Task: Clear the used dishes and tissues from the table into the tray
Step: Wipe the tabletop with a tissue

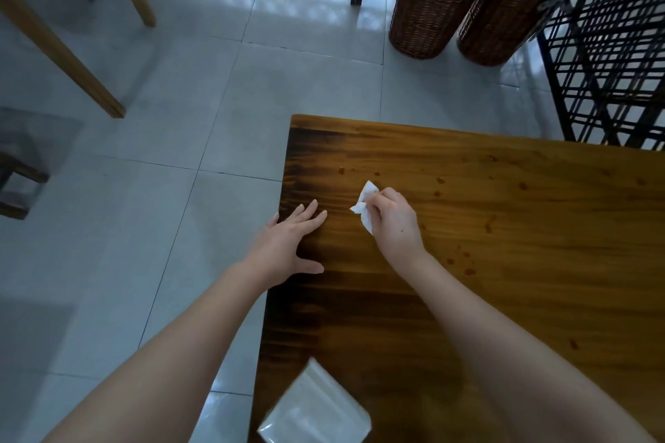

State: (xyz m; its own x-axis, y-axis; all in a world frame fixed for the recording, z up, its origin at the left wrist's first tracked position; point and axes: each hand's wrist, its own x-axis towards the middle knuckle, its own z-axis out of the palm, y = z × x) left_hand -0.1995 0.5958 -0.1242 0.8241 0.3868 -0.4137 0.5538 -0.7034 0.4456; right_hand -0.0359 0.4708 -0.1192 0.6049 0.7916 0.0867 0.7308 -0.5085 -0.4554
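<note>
1. Tissue [364, 209], crumpled, is pinched in the right hand [394, 223] over the table [503, 262], near its left edge.
2. Left hand [288, 248] rests flat on that edge, fingers spread and holding nothing.
3. Plastic packet [315, 410] lies at the near left edge.
4. Two wicker baskets [428, 7] on the floor hold something pale green.

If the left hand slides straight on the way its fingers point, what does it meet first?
Probably only bare table, then the small reddish spots near the far edge. The tissue pinched by the right hand lies just right of that line, so the left hand likely passes it.
</note>
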